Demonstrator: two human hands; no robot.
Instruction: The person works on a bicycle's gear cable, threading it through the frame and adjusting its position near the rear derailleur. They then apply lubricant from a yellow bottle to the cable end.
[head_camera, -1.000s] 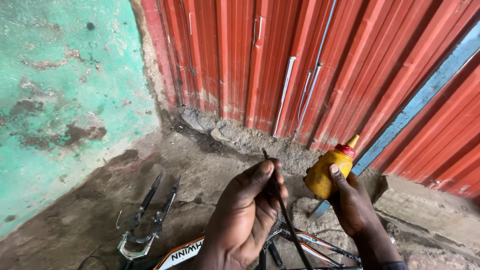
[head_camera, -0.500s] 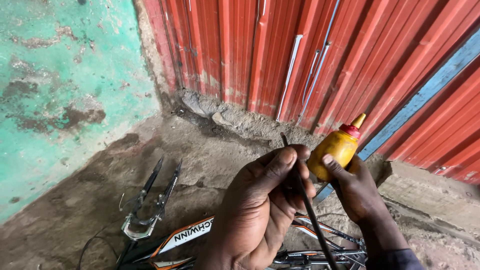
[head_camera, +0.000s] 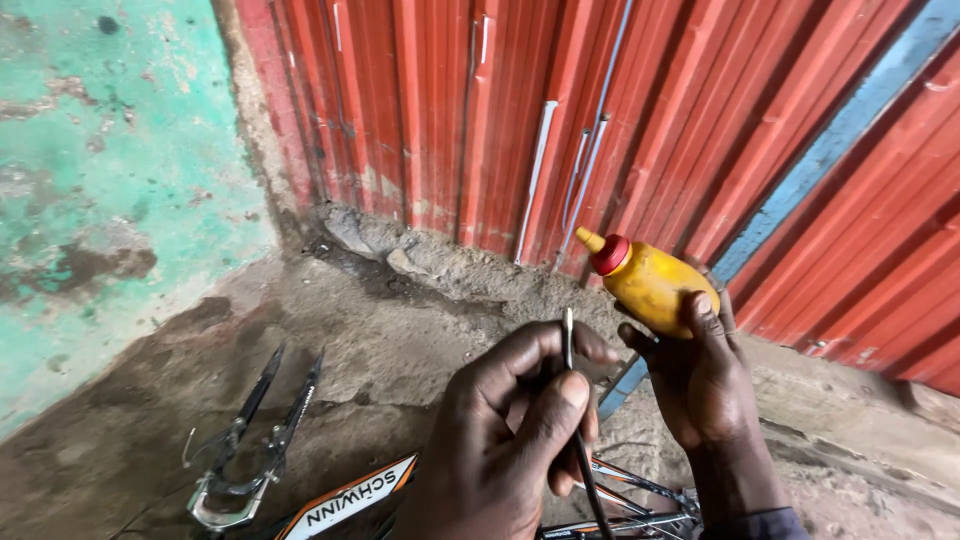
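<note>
Left hand (head_camera: 510, 440) pinches a thin stiff cable (head_camera: 572, 400) near its tip — right hand (head_camera: 705, 385) wraps a light, probably slippery yellow squeeze bottle (head_camera: 655, 285).

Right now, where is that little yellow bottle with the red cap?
In the head view, the yellow bottle is right of centre, held by the right hand before the red metal wall, beside the thin cable pinched in the left hand.
</note>
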